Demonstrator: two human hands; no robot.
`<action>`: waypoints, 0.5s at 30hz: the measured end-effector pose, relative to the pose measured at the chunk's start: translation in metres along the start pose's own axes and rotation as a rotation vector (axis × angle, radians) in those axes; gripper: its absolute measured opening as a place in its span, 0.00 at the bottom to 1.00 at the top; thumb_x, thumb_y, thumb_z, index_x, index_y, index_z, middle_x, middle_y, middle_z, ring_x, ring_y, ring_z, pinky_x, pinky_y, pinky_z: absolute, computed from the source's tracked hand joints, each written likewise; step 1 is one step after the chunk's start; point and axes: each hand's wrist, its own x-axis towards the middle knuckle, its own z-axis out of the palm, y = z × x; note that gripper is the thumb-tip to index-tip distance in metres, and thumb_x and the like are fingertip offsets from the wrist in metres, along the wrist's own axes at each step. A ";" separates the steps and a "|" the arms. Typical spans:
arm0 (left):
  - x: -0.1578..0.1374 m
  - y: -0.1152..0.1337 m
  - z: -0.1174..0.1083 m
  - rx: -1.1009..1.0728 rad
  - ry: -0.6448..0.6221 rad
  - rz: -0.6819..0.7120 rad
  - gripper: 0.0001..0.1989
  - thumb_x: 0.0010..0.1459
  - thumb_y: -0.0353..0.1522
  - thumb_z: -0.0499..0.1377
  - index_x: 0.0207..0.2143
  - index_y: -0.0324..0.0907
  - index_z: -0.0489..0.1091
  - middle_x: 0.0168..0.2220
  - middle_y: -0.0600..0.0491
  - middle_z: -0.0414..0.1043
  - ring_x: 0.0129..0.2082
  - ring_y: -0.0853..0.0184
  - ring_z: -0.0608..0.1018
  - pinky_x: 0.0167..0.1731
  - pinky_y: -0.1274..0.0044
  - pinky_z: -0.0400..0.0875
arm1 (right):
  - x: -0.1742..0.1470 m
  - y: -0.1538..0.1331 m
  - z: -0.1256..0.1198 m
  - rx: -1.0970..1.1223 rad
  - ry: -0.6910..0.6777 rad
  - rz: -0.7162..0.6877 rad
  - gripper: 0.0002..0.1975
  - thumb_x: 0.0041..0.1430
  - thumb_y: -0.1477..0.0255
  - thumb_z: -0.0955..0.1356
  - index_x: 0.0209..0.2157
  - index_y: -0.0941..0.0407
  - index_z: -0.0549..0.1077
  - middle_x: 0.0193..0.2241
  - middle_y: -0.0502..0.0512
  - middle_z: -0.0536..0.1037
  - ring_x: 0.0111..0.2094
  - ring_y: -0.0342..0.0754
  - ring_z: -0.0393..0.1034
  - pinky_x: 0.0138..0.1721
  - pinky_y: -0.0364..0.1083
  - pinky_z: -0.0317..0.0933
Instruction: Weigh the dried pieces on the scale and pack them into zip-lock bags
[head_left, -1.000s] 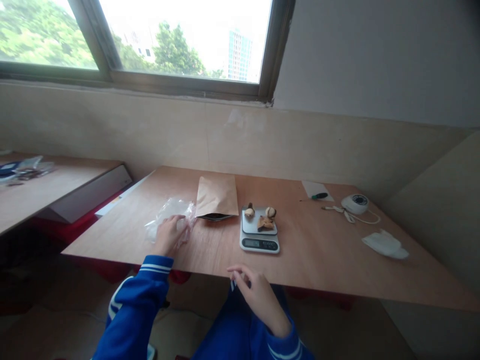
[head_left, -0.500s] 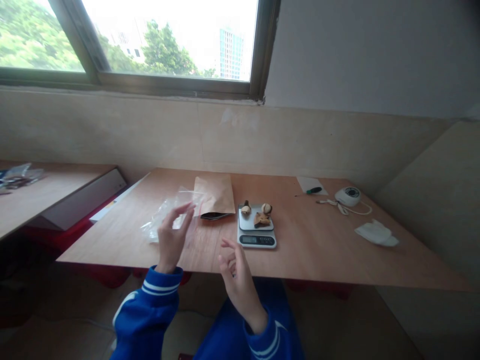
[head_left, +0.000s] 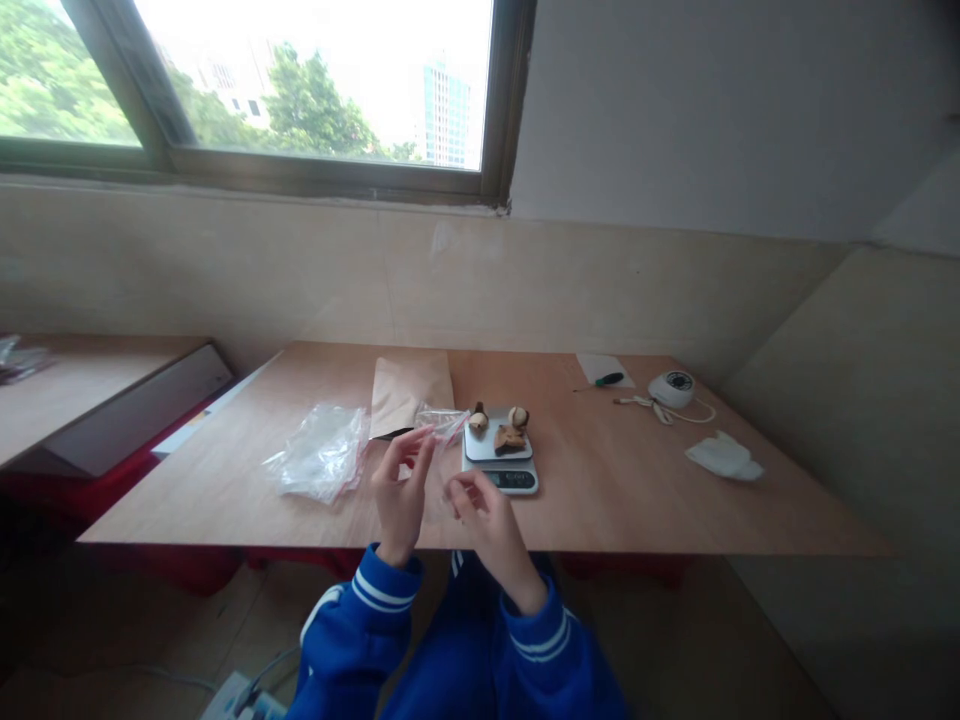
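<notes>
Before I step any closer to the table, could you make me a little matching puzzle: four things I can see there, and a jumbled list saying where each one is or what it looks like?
Things:
1. Paper bag
2. Digital scale
3. Screwdriver
4. Single plastic bag

Descriptions:
A. Dark handle, lying partly on a white sheet
B. See-through, up at the left hand
C. Light brown, lying flat on the table
D. White body, bearing several brownish pieces

Right pairs: 1-C, 2-D, 3-A, 4-B
</notes>
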 end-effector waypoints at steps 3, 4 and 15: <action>0.004 0.000 0.005 -0.003 0.005 -0.085 0.15 0.57 0.43 0.57 0.38 0.42 0.73 0.36 0.51 0.77 0.34 0.66 0.77 0.33 0.76 0.69 | 0.013 0.014 -0.036 -0.206 0.006 -0.159 0.15 0.63 0.63 0.62 0.48 0.52 0.70 0.46 0.57 0.73 0.49 0.51 0.68 0.50 0.50 0.63; 0.006 0.000 0.007 0.004 -0.020 -0.107 0.15 0.58 0.44 0.57 0.37 0.42 0.73 0.35 0.51 0.77 0.33 0.65 0.76 0.33 0.76 0.69 | 0.023 0.021 -0.050 -0.312 0.028 -0.201 0.17 0.61 0.63 0.64 0.51 0.52 0.68 0.50 0.59 0.70 0.54 0.53 0.64 0.54 0.52 0.59; 0.011 -0.012 0.028 -0.022 -0.196 -0.051 0.12 0.61 0.41 0.54 0.36 0.42 0.69 0.44 0.48 0.74 0.48 0.61 0.74 0.51 0.69 0.63 | 0.072 0.020 -0.078 -0.348 0.067 -0.157 0.15 0.63 0.59 0.61 0.37 0.55 0.72 0.40 0.58 0.71 0.42 0.51 0.69 0.46 0.51 0.64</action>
